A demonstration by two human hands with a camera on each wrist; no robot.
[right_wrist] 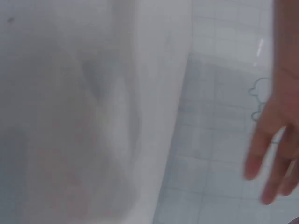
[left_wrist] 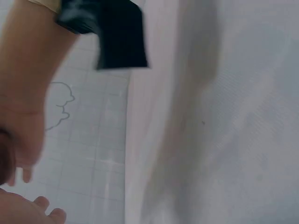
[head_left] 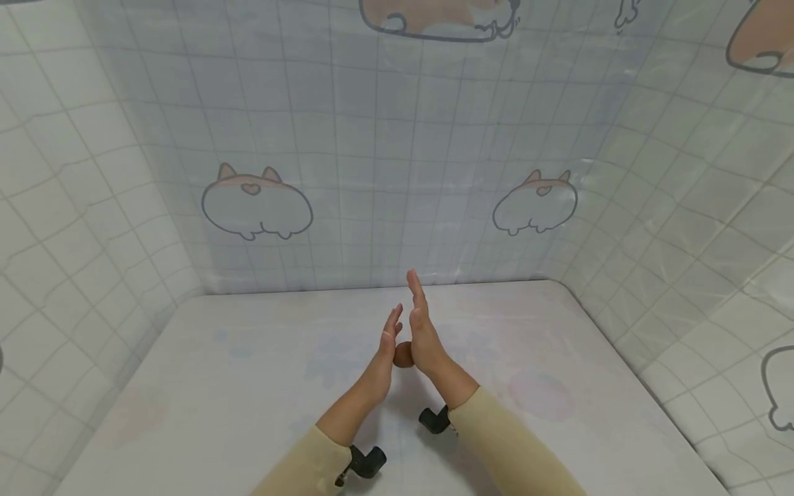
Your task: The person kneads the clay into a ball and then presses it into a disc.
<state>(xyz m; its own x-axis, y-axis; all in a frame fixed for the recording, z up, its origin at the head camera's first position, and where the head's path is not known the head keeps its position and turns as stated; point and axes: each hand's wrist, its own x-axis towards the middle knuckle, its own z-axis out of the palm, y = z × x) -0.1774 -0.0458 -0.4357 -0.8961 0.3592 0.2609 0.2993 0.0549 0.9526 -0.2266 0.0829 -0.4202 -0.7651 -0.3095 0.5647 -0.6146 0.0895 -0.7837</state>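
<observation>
A small brown ball, round and smooth-looking, sits between the two palms in the head view. On its left is my left hand, fingers straight and palm turned inward. My right hand faces it from the other side, its fingers extended and reaching farther forward. Both palms appear to touch the ball, above the table. At the left edge of the left wrist view, part of the ball shows dark beside the left hand. In the right wrist view the right hand has its fingers stretched out; the ball is out of sight.
A white table with faint pastel blotches lies under the hands. Grid-patterned curtains with cartoon corgis enclose its back and sides. Black wrist-worn devices stick out below both sleeves.
</observation>
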